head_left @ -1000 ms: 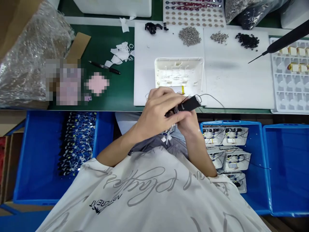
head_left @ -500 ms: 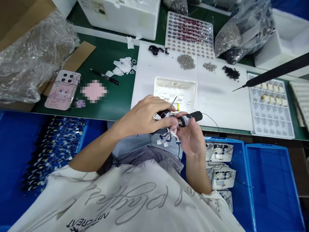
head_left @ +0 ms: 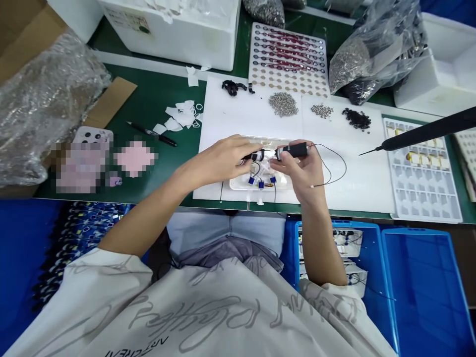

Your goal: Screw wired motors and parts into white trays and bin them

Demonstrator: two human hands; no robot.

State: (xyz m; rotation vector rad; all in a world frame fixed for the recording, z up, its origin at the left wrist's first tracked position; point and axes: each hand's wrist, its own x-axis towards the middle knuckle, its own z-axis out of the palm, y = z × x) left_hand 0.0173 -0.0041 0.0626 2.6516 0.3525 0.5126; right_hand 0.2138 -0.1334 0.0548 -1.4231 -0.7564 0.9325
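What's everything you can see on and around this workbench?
White plastic housing: one, white, under the hands.
Black cylindrical parts: two, black, one in each hand.
Screw piles: two, silver, on white sheets.
Small parts pile: one, black, right of the screws.
Compartment tray: one, white, far right.
Probe tool: one, black, above that tray.
Pen: one, black, on the green mat.
Paper scraps: several, white, on the green mat.
Foam box: one, white, far edge.
Plastic crate: one, blue, lower right.
Left hand: one, bare, gripping a part.
Right hand: one, bare, gripping a part.
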